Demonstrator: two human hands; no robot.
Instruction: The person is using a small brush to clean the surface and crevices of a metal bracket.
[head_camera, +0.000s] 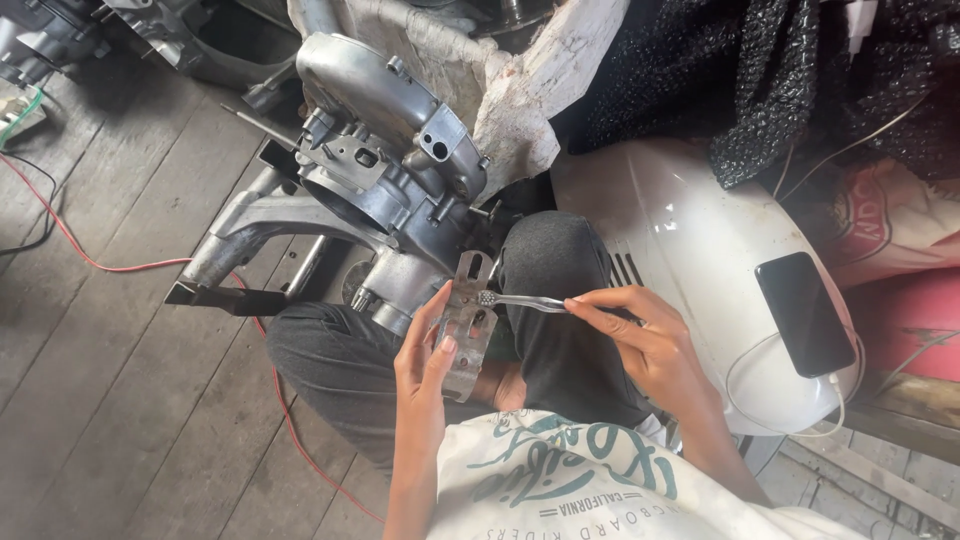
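Right hand (640, 335) pinches a small brush (520, 300) by its handle, bristles on the metal plate (468, 322). Left hand (425, 355) grips that plate's edge, thumb across its face, over the lap. Plate looks stiff, thin, likely sharp-edged; hold by rims. Beyond the hands: engine casing (385, 170); right, phone (805, 312).

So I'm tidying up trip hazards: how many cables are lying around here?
3: a red cable and a black cable on the wooden floor, a white cable plugged into the phone. More may be hidden.
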